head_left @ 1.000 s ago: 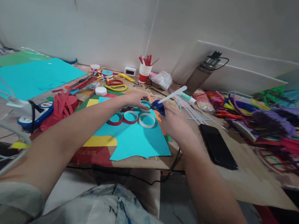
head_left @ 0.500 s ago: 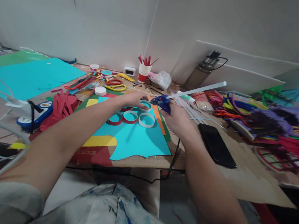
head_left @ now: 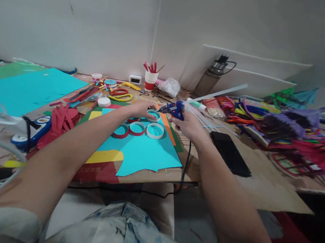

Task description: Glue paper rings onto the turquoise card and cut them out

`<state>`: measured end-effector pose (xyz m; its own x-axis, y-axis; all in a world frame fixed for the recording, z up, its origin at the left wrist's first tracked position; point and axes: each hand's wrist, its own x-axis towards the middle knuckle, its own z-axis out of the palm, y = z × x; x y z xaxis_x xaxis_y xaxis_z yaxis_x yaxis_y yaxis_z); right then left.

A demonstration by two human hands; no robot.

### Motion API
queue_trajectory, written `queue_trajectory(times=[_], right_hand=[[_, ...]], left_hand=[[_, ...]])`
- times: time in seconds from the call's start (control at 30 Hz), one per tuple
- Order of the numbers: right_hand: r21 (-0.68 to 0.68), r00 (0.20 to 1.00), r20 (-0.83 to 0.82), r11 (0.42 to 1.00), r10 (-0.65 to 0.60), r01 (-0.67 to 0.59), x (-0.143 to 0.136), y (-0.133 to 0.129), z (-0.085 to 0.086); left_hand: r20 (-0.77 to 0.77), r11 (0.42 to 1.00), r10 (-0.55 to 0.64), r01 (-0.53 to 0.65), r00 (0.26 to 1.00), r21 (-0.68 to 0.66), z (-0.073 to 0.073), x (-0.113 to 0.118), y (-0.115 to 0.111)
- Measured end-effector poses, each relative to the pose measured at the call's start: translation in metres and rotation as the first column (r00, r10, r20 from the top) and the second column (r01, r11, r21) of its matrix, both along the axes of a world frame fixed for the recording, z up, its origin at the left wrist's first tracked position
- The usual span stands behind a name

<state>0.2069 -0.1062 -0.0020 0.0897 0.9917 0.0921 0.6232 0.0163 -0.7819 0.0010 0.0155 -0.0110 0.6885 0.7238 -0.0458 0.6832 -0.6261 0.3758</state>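
My right hand (head_left: 188, 125) is closed round the handle of a blue hot glue gun (head_left: 172, 109). A long clear glue stick (head_left: 222, 93) sticks out of its back, and its nozzle points left toward my left hand. My left hand (head_left: 143, 110) has its thumb and fingers on a white paper ring (head_left: 157, 117) at the back of the group. Nearer me stand another white ring (head_left: 154, 136), a red-and-white ring (head_left: 136, 133) and a red ring (head_left: 121, 136). They rest on a turquoise sheet (head_left: 138, 155). More red rings are partly hidden behind my left hand.
A black phone (head_left: 230, 153) lies right of my right forearm. Glue sticks (head_left: 203, 118) and a pile of pipe cleaners (head_left: 251, 112) lie beyond it. At the back are a paper cup (head_left: 150, 80), scissors (head_left: 120, 97) and a bottle (head_left: 209, 78). The gun's black cord (head_left: 185, 170) hangs over the edge.
The whole view has shifted slightly left as the head turned. The glue gun's nozzle has drawn back a little from the white ring and the gun sits more level. My left hand stays at the ring.
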Motion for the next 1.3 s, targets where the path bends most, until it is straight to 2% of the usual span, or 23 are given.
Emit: queue_trajectory(times=[0.13, 0.33, 0.67, 0.77, 0.93, 1.13, 1.3], right_hand=[[-0.026, 0.998, -0.066, 1.0, -0.014, 0.012, 0.001, 0.002, 0.0], [0.037, 0.998, -0.068, 0.999, -0.002, 0.004, 0.005, 0.005, -0.002], [-0.029, 0.991, -0.135, 1.0, -0.007, 0.003, 0.002, 0.001, 0.004], [-0.01, 0.999, -0.041, 1.0, -0.005, 0.004, 0.003, 0.004, 0.0], [0.017, 0.982, 0.174, 0.998, -0.07, 0.068, 0.003, 0.006, -0.007], [0.056, 0.971, 0.232, 0.997, -0.059, 0.047, 0.001, 0.003, -0.006], [0.056, 0.984, 0.174, 0.998, -0.035, 0.026, -0.001, 0.002, -0.007]], left_hand=[[-0.037, 1.0, 0.023, -0.023, 0.999, 0.009, 0.002, 0.001, 0.0], [-0.026, 1.0, 0.016, -0.015, 1.0, 0.023, 0.002, 0.0, 0.0], [-0.008, 0.999, -0.025, 0.025, 1.0, 0.03, -0.004, -0.002, 0.007], [-0.003, 0.999, -0.024, 0.024, 1.0, 0.038, -0.004, -0.002, 0.007], [-0.013, 0.999, -0.015, 0.015, 1.0, 0.045, -0.004, -0.001, 0.006], [-0.002, 0.999, -0.015, 0.015, 1.0, 0.039, -0.003, 0.0, 0.005], [0.0, 0.999, -0.007, 0.007, 1.0, 0.032, -0.003, 0.0, 0.004]])
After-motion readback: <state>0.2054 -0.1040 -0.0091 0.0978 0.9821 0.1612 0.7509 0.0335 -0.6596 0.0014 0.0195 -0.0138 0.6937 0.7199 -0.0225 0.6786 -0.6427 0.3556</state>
